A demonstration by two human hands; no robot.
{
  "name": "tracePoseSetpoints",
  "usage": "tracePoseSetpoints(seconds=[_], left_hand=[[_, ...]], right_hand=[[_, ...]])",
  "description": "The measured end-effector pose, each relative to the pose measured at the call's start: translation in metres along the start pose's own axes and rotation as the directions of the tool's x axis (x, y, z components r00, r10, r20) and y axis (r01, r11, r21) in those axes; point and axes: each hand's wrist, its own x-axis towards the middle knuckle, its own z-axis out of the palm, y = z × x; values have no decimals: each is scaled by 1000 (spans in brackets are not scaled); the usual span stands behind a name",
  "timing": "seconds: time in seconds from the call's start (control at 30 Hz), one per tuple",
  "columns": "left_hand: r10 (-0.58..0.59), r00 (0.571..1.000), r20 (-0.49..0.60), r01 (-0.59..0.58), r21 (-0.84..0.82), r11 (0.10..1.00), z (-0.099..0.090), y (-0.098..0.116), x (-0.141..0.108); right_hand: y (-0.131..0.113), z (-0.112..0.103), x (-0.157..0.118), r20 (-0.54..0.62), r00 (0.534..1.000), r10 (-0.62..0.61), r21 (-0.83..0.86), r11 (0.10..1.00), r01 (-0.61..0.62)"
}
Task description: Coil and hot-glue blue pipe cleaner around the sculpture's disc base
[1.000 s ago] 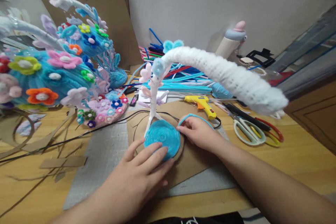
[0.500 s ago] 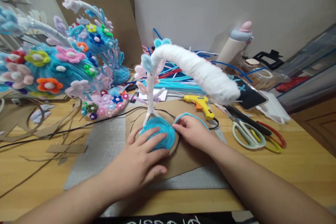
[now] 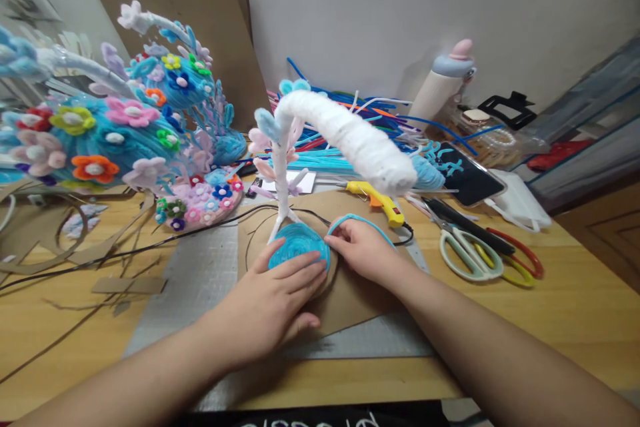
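While pressed flat under the left hand [image 3: 270, 303], round turquoise coiled pipe-cleaner disc [image 3: 299, 245] sits on brown cardboard sheet [image 3: 350, 300], itself on grey cutting mat [image 3: 200, 280]. Left fingers spread over near edge of disc, palm down, pinning rather than grasping. Right hand [image 3: 363, 250] just right of disc, fingertips pinched on loose turquoise pipe-cleaner strand [image 3: 367, 223] that arcs away behind the knuckles and meets disc rim.

Rising from far edge of disc: thin white wrapped stem [image 3: 280, 180] with pale pink and blue fuzzy buds, bending into thick white yarn-wrapped arched branch [image 3: 350, 137] that overhangs to the right of disc.

Risks, judged only:
- Top-heavy. Branch leans well out past disc; easing left-hand pressure could tip whole piece rightward.
- Strand pulled too hard could lift outer coil off cardboard, or spring loose from rim if pinch slackens.
- Wrist of right hand near yellow hot glue gun [image 3: 377, 197], just behind and right of disc; nozzle contact or cord snag possible. Whether hot, cannot tell.
- Black thin cord [image 3: 150, 247] runs left of disc across mat; could catch on a forearm.

Farther out: white-and-green handled scissors [image 3: 470, 250] right of disc; pile of coloured pipe cleaners [image 3: 340, 147] behind disc; large turquoise sculpture covered with felt flowers [image 3: 100, 140] well left of disc, clear of both hands.
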Motion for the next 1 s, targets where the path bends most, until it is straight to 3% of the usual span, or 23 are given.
tracePoseSetpoints(seconds=[0.13, 0.4, 0.63, 0.8, 1.0], left_hand=[[4, 1000, -20, -5, -47, 999, -9, 0, 9], [0, 999, -48, -4, -71, 997, -12, -1, 13], [12, 999, -41, -15, -78, 997, -12, -1, 10], [12, 999, -36, -15, -85, 996, -10, -2, 10], [-1, 999, -35, -3, -119, 993, -8, -4, 10]], right_hand=[[-8, -4, -3, 16, 999, 29, 40, 999, -29], [-19, -13, -5, 166, 963, 213, 160, 958, -239], [-26, -35, -2, 312, 894, 322, 390, 814, -430], [-31, -39, 3, 217, 915, 339, 490, 773, -402], [-33, -22, 12, 75, 962, 263, 378, 885, -271]])
